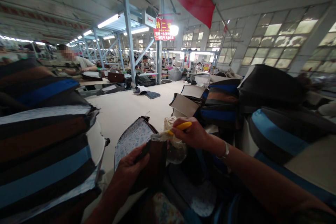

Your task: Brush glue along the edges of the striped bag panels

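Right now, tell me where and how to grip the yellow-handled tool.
Probably best by its slim yellow handle, from the right, where the right hand pinches it: the handle slants up to the right, away from the pale material at the top edge of the brown piece.

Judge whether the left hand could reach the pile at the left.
Probably yes: the pile stands near, nothing visible between it and the left hand, though that hand grips the brown piece.
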### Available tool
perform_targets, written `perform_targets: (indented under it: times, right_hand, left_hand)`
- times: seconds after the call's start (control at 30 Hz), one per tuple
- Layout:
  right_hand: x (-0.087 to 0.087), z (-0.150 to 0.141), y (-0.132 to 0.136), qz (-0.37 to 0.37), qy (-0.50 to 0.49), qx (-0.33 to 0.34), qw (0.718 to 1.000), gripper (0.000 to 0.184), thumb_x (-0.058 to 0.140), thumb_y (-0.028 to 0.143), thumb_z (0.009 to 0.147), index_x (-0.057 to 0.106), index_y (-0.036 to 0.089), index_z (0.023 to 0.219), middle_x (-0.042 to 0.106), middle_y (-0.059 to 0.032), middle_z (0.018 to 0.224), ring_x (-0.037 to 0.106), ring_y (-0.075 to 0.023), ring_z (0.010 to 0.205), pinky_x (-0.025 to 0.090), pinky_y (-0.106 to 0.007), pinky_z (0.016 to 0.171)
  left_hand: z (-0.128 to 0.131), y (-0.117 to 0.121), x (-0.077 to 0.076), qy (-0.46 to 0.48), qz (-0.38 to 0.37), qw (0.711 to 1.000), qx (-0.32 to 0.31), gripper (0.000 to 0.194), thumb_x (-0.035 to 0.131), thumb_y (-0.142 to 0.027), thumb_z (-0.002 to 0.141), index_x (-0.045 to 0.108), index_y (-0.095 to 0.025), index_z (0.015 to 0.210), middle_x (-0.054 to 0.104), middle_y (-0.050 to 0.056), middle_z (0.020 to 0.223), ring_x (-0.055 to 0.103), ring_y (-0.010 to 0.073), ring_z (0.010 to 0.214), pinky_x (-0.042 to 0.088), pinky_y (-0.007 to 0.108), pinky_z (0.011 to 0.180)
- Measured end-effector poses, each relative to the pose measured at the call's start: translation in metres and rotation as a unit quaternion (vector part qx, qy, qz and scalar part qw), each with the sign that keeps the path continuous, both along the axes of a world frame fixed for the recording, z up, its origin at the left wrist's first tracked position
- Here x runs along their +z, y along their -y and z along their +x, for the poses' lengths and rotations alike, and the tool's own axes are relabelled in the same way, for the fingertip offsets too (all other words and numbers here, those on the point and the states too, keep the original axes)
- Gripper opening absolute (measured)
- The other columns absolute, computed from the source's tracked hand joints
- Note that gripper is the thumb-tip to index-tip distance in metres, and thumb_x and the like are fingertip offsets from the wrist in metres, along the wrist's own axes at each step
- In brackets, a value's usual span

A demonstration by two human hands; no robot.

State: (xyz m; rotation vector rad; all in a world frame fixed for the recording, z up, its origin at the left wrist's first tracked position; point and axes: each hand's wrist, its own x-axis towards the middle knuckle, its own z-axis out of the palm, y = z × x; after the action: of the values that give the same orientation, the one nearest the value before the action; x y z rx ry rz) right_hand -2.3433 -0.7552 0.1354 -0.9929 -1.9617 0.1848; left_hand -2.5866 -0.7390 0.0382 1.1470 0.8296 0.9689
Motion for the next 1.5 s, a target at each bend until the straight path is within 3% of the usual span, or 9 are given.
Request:
perform_targets:
  times: [0.17,0.27,0.5,0.63,0.77,1.2,1.3,1.37,1.5]
  right_hand:
    - [-0.003,0.005,0.002,-0.011,-0.062,-0.028,0.998,0.016,0.061,0.03,0.088,0.061,0.018,0.077,0.059,0.0017,0.066,0.05,-0.0076,0.055,0.039,-0.02,0.053]
    - [-0.003,0.006,-0.001,-0.017,-0.048,-0.016,0.999,0.016,0.062,0.028,0.086,0.06,0.017,0.075,0.058,0.0019,0.065,0.049,-0.0073,0.053,0.037,-0.02,0.05]
    - [0.028,0.005,0.008,-0.031,-0.087,-0.037,0.995,0.024,0.059,0.029,0.088,0.058,0.016,0.068,0.055,0.0023,0.065,0.045,-0.006,0.052,0.032,-0.019,0.047]
    - [0.032,-0.006,0.01,-0.091,0.041,-0.01,0.995,0.019,0.057,0.023,0.086,0.055,0.017,0.068,0.049,0.0052,0.056,0.041,-0.0055,0.049,0.029,-0.019,0.047]
    - [0.029,-0.009,0.009,-0.032,0.118,-0.08,0.989,0.018,0.057,0.02,0.084,0.053,0.016,0.067,0.049,0.0048,0.056,0.039,-0.0057,0.05,0.029,-0.021,0.052]
    - [0.028,-0.019,0.014,-0.013,0.135,-0.023,0.99,0.018,0.058,0.021,0.083,0.053,0.016,0.067,0.049,0.0035,0.058,0.039,-0.0065,0.052,0.029,-0.022,0.054]
    - [0.031,-0.005,0.005,-0.011,-0.065,-0.095,0.993,0.019,0.062,0.028,0.083,0.056,0.017,0.069,0.047,0.0044,0.055,0.037,-0.0065,0.048,0.027,-0.021,0.048]
    - [0.029,0.003,0.0,-0.071,-0.301,-0.079,0.948,0.02,0.065,0.034,0.08,0.056,0.018,0.071,0.044,0.0069,0.049,0.034,-0.0063,0.041,0.026,-0.02,0.042]
    - [0.001,-0.005,-0.007,-0.312,-0.569,0.106,0.754,0.034,0.068,0.032,0.074,0.043,0.019,0.054,0.033,0.0095,0.037,0.024,-0.0045,0.033,0.031,-0.02,0.037]
  left_hand:
    - [-0.003,-0.001,-0.004,-0.055,0.092,0.994,0.014,0.053,0.072,-0.045,0.077,0.062,-0.022,0.124,0.068,0.006,0.12,0.064,0.0261,0.109,0.053,0.039,0.092]
    - [0.0,0.001,-0.003,-0.177,0.232,0.953,0.077,0.04,0.067,-0.046,0.081,0.069,-0.021,0.113,0.069,0.004,0.104,0.066,0.0204,0.095,0.053,0.03,0.083]
    - [0.015,0.021,-0.009,-0.431,0.588,0.653,0.205,0.028,0.054,-0.029,0.094,0.065,-0.024,0.119,0.058,0.001,0.078,0.056,0.0134,0.068,0.041,0.026,0.059]
    - [0.021,0.029,-0.012,-0.487,0.633,0.571,0.191,0.03,0.055,-0.02,0.092,0.061,-0.021,0.121,0.058,0.003,0.08,0.053,0.0164,0.07,0.038,0.03,0.062]
    - [0.022,0.032,-0.016,-0.486,0.64,0.563,0.192,0.032,0.057,-0.016,0.09,0.059,-0.019,0.123,0.058,0.004,0.082,0.053,0.0179,0.073,0.038,0.031,0.064]
    - [0.018,0.029,-0.01,-0.503,0.643,0.548,0.186,0.033,0.055,-0.016,0.09,0.058,-0.021,0.123,0.059,0.004,0.082,0.055,0.0195,0.072,0.039,0.032,0.062]
    - [0.004,0.023,-0.002,-0.468,0.65,0.564,0.203,0.033,0.057,-0.019,0.091,0.057,-0.019,0.123,0.06,0.003,0.082,0.057,0.0187,0.075,0.044,0.032,0.067]
    - [-0.008,0.018,0.006,-0.431,0.646,0.585,0.234,0.028,0.056,-0.021,0.092,0.058,-0.018,0.119,0.061,0.003,0.086,0.059,0.0173,0.08,0.046,0.03,0.074]
    - [-0.029,0.009,0.023,-0.394,0.564,0.664,0.291,0.019,0.053,-0.03,0.095,0.06,-0.023,0.111,0.064,0.0,0.095,0.063,0.0141,0.085,0.048,0.026,0.077]
